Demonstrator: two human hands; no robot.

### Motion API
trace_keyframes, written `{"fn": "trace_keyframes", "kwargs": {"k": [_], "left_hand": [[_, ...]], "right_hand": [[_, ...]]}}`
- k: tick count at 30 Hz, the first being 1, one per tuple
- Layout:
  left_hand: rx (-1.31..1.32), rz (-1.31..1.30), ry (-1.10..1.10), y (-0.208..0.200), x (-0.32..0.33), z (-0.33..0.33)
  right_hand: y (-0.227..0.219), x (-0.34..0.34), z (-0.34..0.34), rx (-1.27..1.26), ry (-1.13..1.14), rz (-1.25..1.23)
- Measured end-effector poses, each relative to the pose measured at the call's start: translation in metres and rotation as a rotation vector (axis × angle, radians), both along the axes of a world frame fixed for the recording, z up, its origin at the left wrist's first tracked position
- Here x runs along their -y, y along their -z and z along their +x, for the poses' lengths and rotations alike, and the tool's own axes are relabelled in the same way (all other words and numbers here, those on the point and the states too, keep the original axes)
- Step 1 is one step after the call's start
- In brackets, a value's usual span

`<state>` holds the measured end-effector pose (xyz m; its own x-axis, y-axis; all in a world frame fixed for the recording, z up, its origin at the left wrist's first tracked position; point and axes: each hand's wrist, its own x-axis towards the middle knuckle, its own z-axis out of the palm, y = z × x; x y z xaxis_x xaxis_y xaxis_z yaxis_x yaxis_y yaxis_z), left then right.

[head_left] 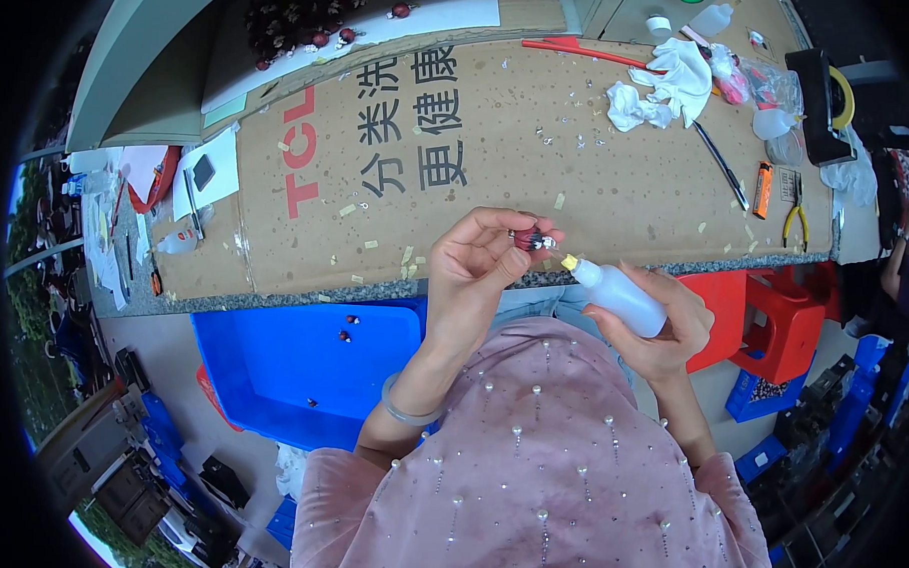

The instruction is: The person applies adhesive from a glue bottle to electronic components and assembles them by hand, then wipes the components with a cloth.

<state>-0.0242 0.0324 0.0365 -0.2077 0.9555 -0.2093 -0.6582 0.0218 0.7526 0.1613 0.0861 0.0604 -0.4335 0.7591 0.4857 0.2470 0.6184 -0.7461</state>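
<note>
Between the thumb and fingertips of my left hand is a small dark-red and white figurine, held over the front edge of the bench. My right hand is wrapped round a white squeeze bottle with a yellow tip. The bottle lies tilted, its tip pointing left at the figurine and very close to it. Whether the two touch I cannot tell. Part of the figurine is hidden by my fingers.
Cardboard covers the bench. Many similar figurines sit on a shelf at the back left. A blue bin holds several figurines below the bench edge. White cloths, a black pen, an orange lighter and yellow-handled pliers lie right.
</note>
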Motion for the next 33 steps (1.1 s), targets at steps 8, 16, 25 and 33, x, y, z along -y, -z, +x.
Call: {"fn": "trace_keyframes", "kwargs": {"k": [8, 16, 25, 33], "left_hand": [[-0.022, 0.019, 0.008, -0.001, 0.003, -0.002], [0.021, 0.013, -0.014, -0.004, 0.003, -0.002], [0.045, -0.003, 0.028, 0.0, 0.003, -0.004], [0.059, -0.006, 0.035, 0.002, 0.003, -0.005]], "right_hand": [[0.002, -0.001, 0.0, 0.012, -0.018, 0.011], [-0.001, -0.002, 0.0, 0.03, -0.037, 0.032], [-0.005, -0.006, -0.001, 0.06, -0.077, 0.14], [-0.008, -0.006, -0.002, 0.079, -0.083, 0.136]]}}
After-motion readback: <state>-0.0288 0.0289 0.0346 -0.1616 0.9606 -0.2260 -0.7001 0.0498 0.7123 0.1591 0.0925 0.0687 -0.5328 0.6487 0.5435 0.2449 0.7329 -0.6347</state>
